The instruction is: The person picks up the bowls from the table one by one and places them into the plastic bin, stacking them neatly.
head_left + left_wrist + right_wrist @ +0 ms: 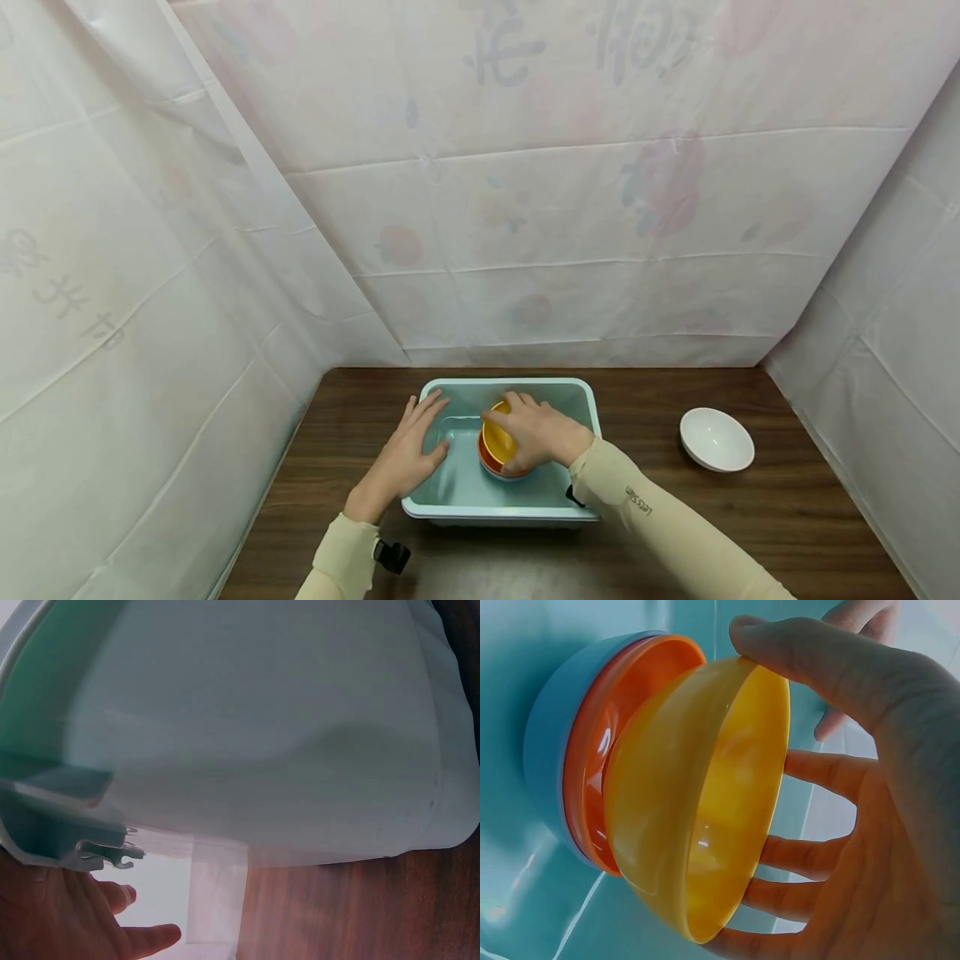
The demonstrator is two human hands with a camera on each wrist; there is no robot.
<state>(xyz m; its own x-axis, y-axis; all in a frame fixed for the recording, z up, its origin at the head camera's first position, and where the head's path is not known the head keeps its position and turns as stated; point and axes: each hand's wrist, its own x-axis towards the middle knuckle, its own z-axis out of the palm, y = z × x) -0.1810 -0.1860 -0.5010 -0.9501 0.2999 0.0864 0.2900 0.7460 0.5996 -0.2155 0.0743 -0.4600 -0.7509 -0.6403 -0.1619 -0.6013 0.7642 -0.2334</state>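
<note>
A pale right sleeve crossed closest to the head camera, with the left sleeve lower down on the other side. White printed sheeting hung behind and at both sides. The dark wooden table carried a pale blue-green basin near its far edge, a little left of middle.

The left hand was spread wide at the basin's left rim, thumb apart and nothing in its grasp; whether it touched that rim could not be told. The right hand reached over the right rim, partly closed, gripping one bowl's edge between thumb and fingers. Toward the table's right edge sat a white bowl, upright.

At about the basin's middle, a blue bowl held an orange bowl. The yellow bowl was in the right hand, tilted against the orange rim: its mouth faced the right palm, its rounded base pointed into the orange bowl. Being round, it had no long axis. It lay right of the left fingertips, with a gap between.
</note>
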